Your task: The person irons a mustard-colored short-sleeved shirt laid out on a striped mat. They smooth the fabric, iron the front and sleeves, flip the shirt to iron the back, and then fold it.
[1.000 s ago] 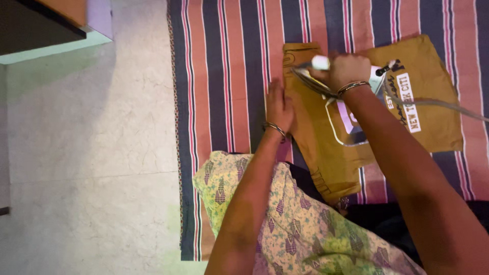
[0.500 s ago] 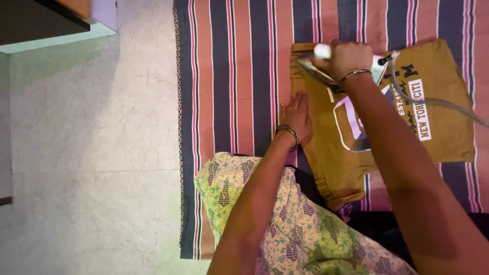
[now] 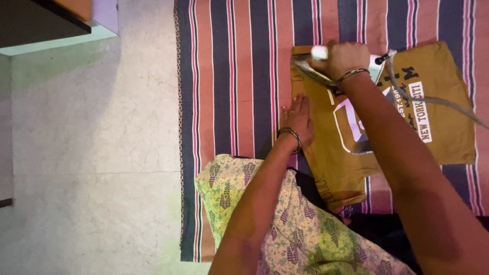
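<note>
Right hand [image 3: 345, 57] clamped around handle of iron [image 3: 326, 69]; iron pressed flat on mustard T-shirt [image 3: 438, 117], at shirt edge just ahead of left hand. Grey cord [image 3: 438, 102] trailed from iron across shirt, off to right of right hand. Left hand [image 3: 296, 116] laid flat, fingers together, on shirt edge, nothing gripped. Shirt spread on striped mat [image 3: 234, 76] beneath both hands. Pale tiled floor [image 3: 91, 153] seen left of left hand. Patterned garment [image 3: 285, 224] seen under left forearm.

The right hand [image 3: 347, 58] presses an iron [image 3: 326, 69] on a mustard shirt [image 3: 438, 117]; the left hand [image 3: 297, 116] lies flat at its edge.
</note>
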